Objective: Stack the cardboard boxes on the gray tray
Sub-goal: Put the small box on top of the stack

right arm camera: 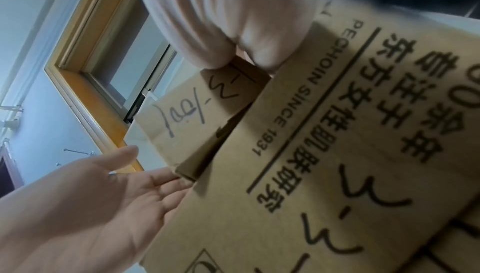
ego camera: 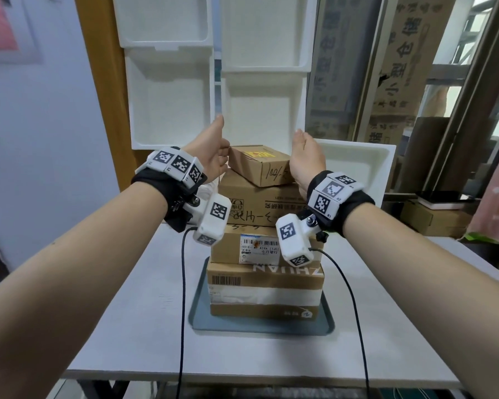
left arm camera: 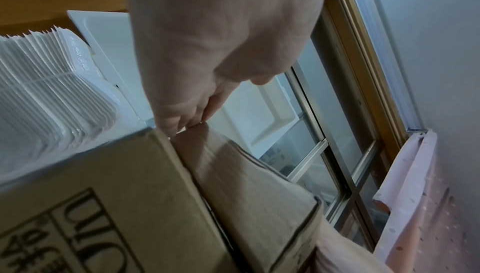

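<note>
On the white table (ego camera: 113, 326) sat the gray tray (ego camera: 199, 318), and I saw four cardboard boxes stacked on it, the small top box (ego camera: 260, 165) turned askew on the printed box (ego camera: 260, 203) beneath. My left hand (ego camera: 211, 154) touched the small box's left end, fingers straight and together, thumb raised. My right hand (ego camera: 306, 159) lay flat against its right end; whether those fingers were together, I could not tell. White foam bins (ego camera: 167, 90) stood close behind the stack, a white tub (ego camera: 355, 162) to its right, and tall printed cartons (ego camera: 392, 67) beyond. Only the left wrist view showed a stack of white padded envelopes (left arm camera: 52, 84) beside the boxes. Only the right wrist view showed the scrawled "100" on the small box's side.
</note>
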Demonstrator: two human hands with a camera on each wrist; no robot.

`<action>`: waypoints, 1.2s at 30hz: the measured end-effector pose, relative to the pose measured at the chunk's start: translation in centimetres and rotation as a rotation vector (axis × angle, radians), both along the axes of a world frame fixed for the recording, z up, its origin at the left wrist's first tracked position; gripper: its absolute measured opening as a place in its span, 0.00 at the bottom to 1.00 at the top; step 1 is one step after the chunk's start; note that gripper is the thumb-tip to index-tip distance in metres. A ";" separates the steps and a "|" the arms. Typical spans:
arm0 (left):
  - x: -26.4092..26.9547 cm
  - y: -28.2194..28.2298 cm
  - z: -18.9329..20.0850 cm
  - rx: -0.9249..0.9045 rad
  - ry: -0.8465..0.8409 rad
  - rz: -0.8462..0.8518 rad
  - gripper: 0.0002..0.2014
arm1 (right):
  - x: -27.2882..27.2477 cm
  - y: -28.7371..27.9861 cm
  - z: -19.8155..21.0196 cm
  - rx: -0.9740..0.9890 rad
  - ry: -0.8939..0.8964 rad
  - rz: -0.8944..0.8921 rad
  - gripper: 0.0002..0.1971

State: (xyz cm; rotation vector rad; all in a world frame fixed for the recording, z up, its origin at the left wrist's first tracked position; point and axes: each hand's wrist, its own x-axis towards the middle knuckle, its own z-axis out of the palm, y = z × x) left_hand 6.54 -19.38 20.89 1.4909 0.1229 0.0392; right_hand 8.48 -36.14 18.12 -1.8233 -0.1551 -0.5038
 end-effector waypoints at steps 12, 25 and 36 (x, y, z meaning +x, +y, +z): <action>0.9 0.1 -0.6 0.074 -0.018 0.058 0.40 | -2.9 -1.0 0.5 0.124 0.135 0.107 0.36; -0.5 -0.2 -0.1 0.082 -0.045 -0.008 0.42 | -3.5 -0.4 0.2 0.061 0.152 0.210 0.37; -2.8 0.4 0.2 0.118 -0.044 -0.093 0.42 | -2.9 -1.9 2.6 0.056 0.232 0.287 0.41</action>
